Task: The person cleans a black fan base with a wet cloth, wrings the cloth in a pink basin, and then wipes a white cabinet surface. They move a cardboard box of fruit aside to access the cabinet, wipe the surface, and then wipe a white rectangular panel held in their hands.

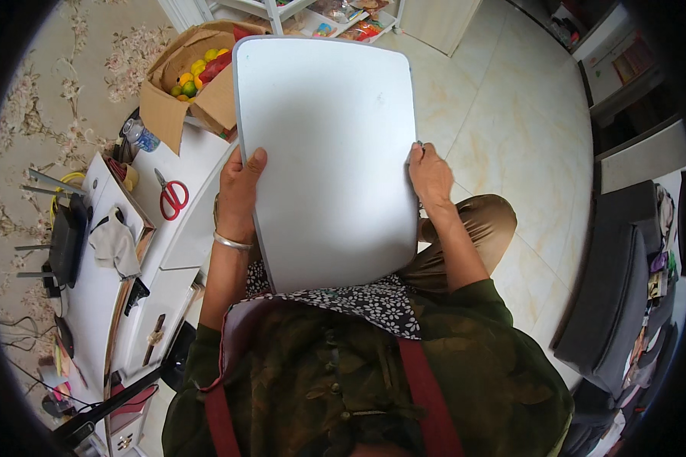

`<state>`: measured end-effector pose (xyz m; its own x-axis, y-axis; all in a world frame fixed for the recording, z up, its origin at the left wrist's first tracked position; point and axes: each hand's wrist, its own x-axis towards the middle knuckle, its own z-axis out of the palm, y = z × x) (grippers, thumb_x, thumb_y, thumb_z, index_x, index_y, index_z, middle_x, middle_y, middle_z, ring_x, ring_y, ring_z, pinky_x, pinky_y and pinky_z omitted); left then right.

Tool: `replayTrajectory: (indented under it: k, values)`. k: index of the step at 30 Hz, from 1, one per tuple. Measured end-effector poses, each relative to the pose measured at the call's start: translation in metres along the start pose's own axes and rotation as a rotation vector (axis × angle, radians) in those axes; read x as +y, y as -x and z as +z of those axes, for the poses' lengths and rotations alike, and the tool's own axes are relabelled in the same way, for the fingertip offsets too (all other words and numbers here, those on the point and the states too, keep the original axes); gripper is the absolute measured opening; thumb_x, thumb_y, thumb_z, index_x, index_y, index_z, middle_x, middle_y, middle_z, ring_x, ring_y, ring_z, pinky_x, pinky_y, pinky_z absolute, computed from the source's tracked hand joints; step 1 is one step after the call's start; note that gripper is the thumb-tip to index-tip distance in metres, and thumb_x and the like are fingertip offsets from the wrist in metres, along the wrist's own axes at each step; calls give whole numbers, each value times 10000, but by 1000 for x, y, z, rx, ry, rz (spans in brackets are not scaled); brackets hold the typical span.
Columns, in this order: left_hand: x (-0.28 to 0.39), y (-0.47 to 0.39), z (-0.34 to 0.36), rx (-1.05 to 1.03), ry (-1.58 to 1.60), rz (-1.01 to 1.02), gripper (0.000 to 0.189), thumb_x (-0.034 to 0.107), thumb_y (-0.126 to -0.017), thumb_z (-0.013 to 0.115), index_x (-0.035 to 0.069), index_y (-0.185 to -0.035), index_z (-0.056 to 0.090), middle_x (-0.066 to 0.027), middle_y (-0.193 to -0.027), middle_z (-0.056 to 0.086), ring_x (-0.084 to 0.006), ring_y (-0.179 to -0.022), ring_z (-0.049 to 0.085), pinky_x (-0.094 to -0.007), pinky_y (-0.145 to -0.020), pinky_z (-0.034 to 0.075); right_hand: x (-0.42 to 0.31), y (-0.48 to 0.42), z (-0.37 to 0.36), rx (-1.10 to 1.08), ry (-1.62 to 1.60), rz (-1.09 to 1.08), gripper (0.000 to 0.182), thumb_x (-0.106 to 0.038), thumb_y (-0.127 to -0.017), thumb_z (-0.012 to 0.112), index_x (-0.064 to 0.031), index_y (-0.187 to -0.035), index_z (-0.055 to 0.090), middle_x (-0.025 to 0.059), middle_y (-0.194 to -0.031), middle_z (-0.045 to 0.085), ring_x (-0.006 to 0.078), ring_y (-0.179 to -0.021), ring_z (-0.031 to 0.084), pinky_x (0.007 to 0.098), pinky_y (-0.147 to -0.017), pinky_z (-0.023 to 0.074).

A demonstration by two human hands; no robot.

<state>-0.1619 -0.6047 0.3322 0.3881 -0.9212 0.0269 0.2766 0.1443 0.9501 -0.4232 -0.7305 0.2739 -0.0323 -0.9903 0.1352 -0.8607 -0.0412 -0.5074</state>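
Note:
A white board with rounded corners and a grey rim [326, 165] lies before me, its near edge against my flower-patterned apron [371, 305]. My left hand [240, 188] grips its left edge, thumb on the white face and fingers underneath. At the right edge, my right hand [431, 174] holds the rim with bent fingers; something small and dark shows at its fingertips, too small to name. The underside of the board is hidden. Faint marks show on the white face near its upper right.
Left stands a white cabinet [177, 245] with red-handled scissors [173, 197], a grey cloth [114, 245], a black router [68, 240] and a plastic bottle [142, 136]. A cardboard box [168, 123] holds citrus fruit. Shelves [320, 17] stand ahead, a dark sofa [611, 285] at right.

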Motion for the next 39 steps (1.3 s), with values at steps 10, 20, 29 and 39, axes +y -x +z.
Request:
replayTrajectory:
  k: [10, 20, 29, 39]
  values:
    - [14, 4, 9, -98, 28, 20, 356, 248, -859, 592, 16, -1122, 526, -24, -937, 604, -79, -794, 562, -211, -688, 463, -42, -61, -81, -37, -245, -86, 355, -356, -699, 697, -56, -856, 590, 111, -861, 565, 226, -773, 561, 340, -673, 443]
    - [15, 7, 11, -102, 4, 7, 382, 258, -849, 604, 13, -1128, 517, -27, -933, 596, -86, -790, 561, -217, -687, 468, -61, -70, -87, -158, -126, -161, 426, -389, -626, 752, -51, -847, 614, 84, -700, 620, 186, -607, 575, 318, -578, 460]
    - [16, 7, 23, -94, 3, 7, 336, 246, -853, 605, 18, -1092, 543, 42, -833, 548, -23, -724, 480, -173, -645, 407, -51, -81, -81, -96, -123, -238, 327, -347, -633, 740, -100, -819, 635, 52, -671, 622, 175, -553, 575, 303, -548, 448]
    - [21, 9, 28, -77, -26, -10, 342, 262, -854, 603, 19, -1087, 543, 44, -829, 544, -26, -720, 475, -175, -641, 407, -62, -73, -77, -86, -85, -363, 309, -257, -640, 760, -32, -778, 599, 84, -682, 614, 159, -554, 560, 266, -527, 439]
